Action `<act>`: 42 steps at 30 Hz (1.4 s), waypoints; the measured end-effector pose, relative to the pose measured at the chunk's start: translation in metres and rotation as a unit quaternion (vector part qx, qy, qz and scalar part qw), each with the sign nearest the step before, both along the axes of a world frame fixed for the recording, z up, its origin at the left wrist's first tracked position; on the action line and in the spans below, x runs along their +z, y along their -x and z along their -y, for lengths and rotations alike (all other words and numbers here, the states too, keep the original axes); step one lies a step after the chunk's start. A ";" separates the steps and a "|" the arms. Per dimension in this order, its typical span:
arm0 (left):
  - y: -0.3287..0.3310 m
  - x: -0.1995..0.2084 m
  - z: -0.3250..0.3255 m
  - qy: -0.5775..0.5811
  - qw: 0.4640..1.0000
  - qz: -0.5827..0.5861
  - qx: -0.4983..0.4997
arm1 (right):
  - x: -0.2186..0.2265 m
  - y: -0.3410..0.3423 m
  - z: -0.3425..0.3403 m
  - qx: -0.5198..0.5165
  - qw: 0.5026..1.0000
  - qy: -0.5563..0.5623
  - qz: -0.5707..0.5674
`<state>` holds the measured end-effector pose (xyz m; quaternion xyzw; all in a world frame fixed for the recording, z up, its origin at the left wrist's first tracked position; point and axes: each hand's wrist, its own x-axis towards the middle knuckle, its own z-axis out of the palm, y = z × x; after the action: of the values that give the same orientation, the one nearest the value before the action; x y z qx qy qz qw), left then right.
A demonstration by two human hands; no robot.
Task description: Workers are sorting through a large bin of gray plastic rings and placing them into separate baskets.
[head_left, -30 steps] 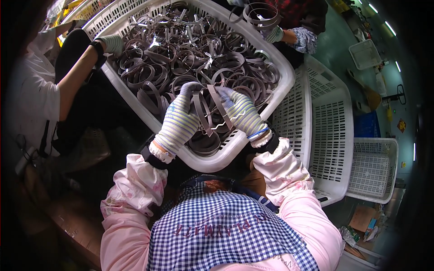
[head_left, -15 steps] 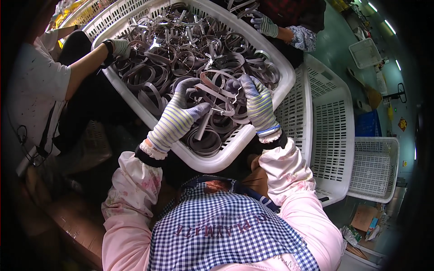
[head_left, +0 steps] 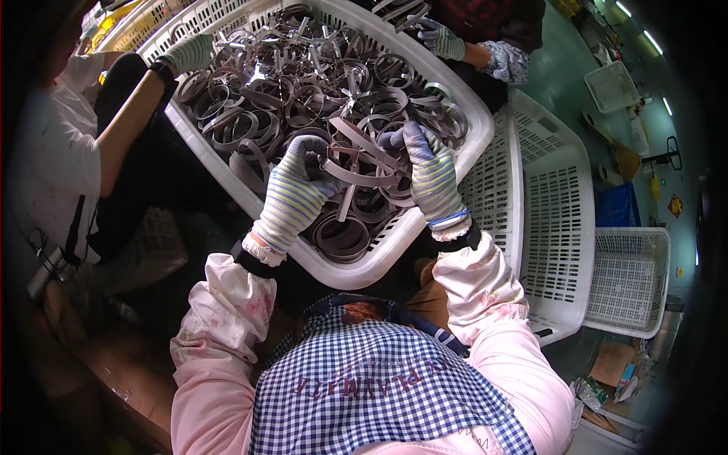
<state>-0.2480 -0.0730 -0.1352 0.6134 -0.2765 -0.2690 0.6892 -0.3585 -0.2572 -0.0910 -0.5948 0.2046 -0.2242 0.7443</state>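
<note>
A grey-brown flat band [head_left: 358, 179], bent into a loop, is held between my two gloved hands above a white plastic basket [head_left: 345, 274]. My left hand [head_left: 292, 196] is closed on the loop's left side, thumb against index finger. On its right side my right hand [head_left: 434, 178] pinches the same band; its fingertips are partly hidden behind it. A narrow pale metal strip [head_left: 346, 203] slants down below the loop. Under my hands the basket is heaped with similar coiled bands [head_left: 341, 239] and shiny metal pieces.
At the left, another person's gloved hand [head_left: 188, 54] rests at the basket's rim. Beyond the far right side is a further gloved hand [head_left: 444, 39] near several bands. White crates [head_left: 557, 227] stand to my right, with another crate [head_left: 626, 284] behind them.
The loop has turned in my hands, its near strip now lying flatter across. My left hand has shifted slightly. The hand at the left has moved up and away from the heap.
</note>
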 end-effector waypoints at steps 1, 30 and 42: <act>0.001 0.000 0.001 0.003 1.000 -0.002 -0.003 | 0.001 0.001 0.000 0.001 1.000 0.002 -0.012; 0.015 0.008 -0.017 0.025 0.946 -0.308 -0.093 | -0.021 0.001 -0.016 0.149 0.971 0.187 0.022; 0.015 0.013 -0.018 0.016 0.899 -0.413 -0.149 | -0.040 0.001 -0.042 0.094 0.990 -0.033 0.101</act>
<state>-0.2630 -0.0547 -0.1221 0.3879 -0.0597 -0.5928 0.7033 -0.3591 -0.2154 -0.1306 -0.5611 0.0793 -0.2052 0.7980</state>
